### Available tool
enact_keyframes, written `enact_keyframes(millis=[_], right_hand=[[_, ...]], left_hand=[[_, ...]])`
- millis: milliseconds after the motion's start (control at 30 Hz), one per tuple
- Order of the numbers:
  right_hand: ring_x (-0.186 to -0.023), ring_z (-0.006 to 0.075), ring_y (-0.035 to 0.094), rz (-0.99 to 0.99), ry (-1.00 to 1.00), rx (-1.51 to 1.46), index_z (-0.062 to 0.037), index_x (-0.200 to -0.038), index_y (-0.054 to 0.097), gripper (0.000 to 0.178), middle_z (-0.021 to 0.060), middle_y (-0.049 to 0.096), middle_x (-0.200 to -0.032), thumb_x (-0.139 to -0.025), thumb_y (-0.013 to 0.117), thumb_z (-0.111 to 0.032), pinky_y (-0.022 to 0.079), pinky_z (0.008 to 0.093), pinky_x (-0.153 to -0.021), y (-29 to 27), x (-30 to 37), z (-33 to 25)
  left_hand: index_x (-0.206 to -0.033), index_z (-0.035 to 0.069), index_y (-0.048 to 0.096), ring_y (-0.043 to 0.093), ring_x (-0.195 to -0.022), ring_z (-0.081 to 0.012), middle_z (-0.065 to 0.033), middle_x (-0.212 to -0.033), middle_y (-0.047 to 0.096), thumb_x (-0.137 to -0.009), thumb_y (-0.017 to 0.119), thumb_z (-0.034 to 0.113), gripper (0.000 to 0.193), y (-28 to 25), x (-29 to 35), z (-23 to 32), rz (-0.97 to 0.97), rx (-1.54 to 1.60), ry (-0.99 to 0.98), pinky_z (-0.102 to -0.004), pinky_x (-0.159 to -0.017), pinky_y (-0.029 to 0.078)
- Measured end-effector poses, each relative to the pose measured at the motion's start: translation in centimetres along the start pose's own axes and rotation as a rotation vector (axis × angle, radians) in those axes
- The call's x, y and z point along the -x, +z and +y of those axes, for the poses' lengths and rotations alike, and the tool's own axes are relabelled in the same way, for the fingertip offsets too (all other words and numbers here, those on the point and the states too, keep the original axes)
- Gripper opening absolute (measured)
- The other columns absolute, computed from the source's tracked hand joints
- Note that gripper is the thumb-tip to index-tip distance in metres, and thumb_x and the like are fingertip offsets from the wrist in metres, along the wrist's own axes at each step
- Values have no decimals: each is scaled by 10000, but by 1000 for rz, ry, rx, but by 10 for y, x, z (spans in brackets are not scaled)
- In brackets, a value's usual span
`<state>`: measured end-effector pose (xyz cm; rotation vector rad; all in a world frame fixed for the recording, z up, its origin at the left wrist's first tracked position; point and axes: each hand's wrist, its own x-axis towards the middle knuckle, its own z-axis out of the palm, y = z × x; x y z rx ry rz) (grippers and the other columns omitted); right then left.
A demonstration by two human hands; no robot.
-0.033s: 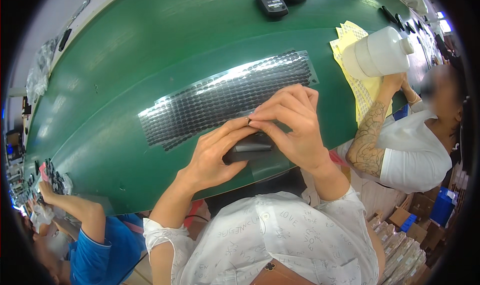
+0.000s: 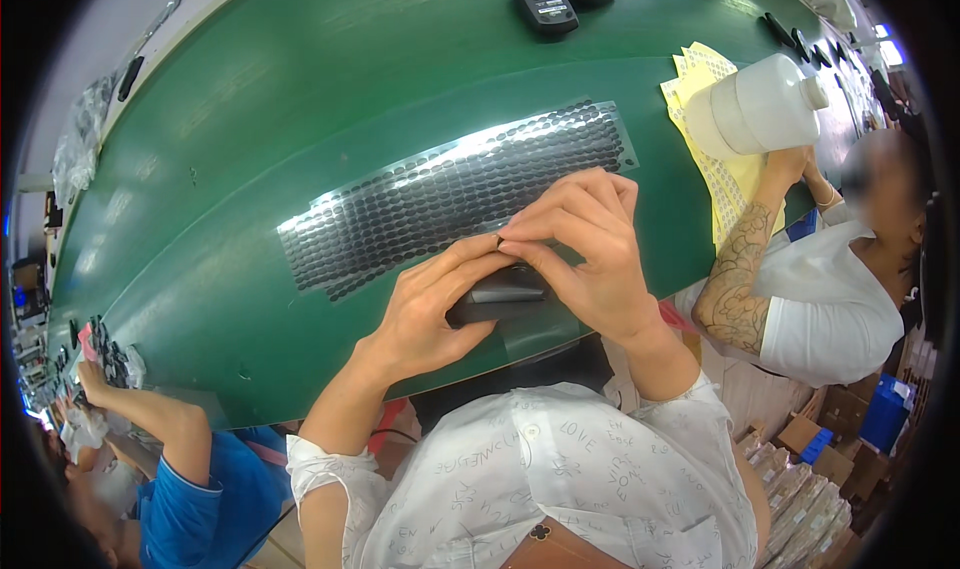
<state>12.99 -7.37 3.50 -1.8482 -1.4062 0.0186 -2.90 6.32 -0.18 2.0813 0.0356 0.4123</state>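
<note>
My left hand (image 2: 430, 304) is closed around a black computer mouse (image 2: 505, 289), its fingers stretched over the far side and its thumb on the near side. Part of the mouse is hidden behind the fingers. With thumb and index finger, my right hand (image 2: 585, 249) pinches a small dark pad (image 2: 501, 241) against the far edge of the mouse, where both hands' fingertips meet. Just beyond the hands lies a clear sheet of black oval pads (image 2: 440, 199), flat on the green table (image 2: 230, 229), with glare along its far side.
Two black mice (image 2: 545, 4) lie at the far edge of view. At the right, a whitish plastic bottle (image 2: 755, 107) lies on yellow sticker sheets (image 2: 700, 69). A co-worker's tattooed arm (image 2: 745, 279) reaches in there; another co-worker in a blue shirt (image 2: 205, 504) sits at the left.
</note>
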Motion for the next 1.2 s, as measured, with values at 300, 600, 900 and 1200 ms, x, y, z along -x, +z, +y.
enact_keyframes(millis=[300, 600, 900, 1200], right_hand=[[-949, 172, 538, -28, 64, -86, -132, -831, 699, 119, -53, 627, -873, -765, 795, -109, 305, 362, -883, 0, -7, -1], [-946, 176, 526, 7, 11, -21, -135, -840, 707, 137, -46, 606, -879, -747, 806, -113, 303, 365, -879, 6, -7, 5], [-943, 191, 524, -154, -18, -102, -123, -845, 711, 167, -11, 598, -881, -720, 817, -97, 318, 350, -869, -4, -14, 11], [-953, 199, 500, -335, -27, -278, -121, -835, 674, 95, -10, 583, -887, -801, 762, -111, 314, 374, -920, -3, -21, 37]], left_hand=[[-1219, 19, 638, 657, -1110, -315, -148, -1317, 604, -609, 756, -56, 626, 0, -1, 0, 16, 28, 1, -363, -861, 571], [-1187, -21, 655, 655, -1118, -319, -180, -1265, 632, -636, 761, -78, 564, 2, 0, 0, 52, 45, -65, -384, -940, 541], [-1176, -16, 663, 659, -1102, -292, -175, -1249, 636, -674, 804, -24, 522, 2, -3, 5, 44, 130, -109, -370, -938, 536], [-1182, -6, 675, 641, -1108, -260, -133, -1263, 635, -723, 810, 29, 480, -4, -2, 12, -31, 450, -398, -339, -976, 498]])
